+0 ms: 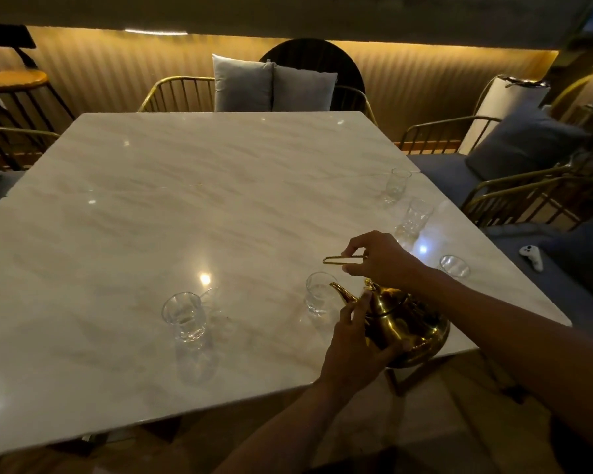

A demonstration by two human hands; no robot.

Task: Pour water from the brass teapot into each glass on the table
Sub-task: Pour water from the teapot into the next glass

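— Head view: teapot (408, 323) held over the table (185, 200) at its near right edge, tilted, spout toward the nearest glass.

— Grip on it?

— Right hand (382, 260) pinching the thin wire handle (339, 258) above the lid, fingers curled round the loop. Left hand (353, 350) curled against the pot's left flank, fingers up along the base of the spout (343, 294), thumb under the belly.

— Nearest glass?

— Middle glass (319, 295), just left of the spout tip and beyond the left fingers. Some water in its bottom. Touching the spout or not: cannot tell.

— Others?

— Left glass (185, 316), well left of both hands, also with a little water. Near right glass (454, 266), just right of the right wrist, close to the table's right edge. Next glass (413, 217), beyond the right hand, blurred. Far glass (396, 184), farthest past that one, by the same edge. Water level in those three: too dim to tell.

— Around the table?

— Gold wire chairs (178, 94) on the far side with two grey cushions (271, 83). Blue seat (545, 278) right of the right forearm, with a white controller (531, 256) lying on it. Stool (12, 80) at far left. Warm strip light along the ribbed wall behind.
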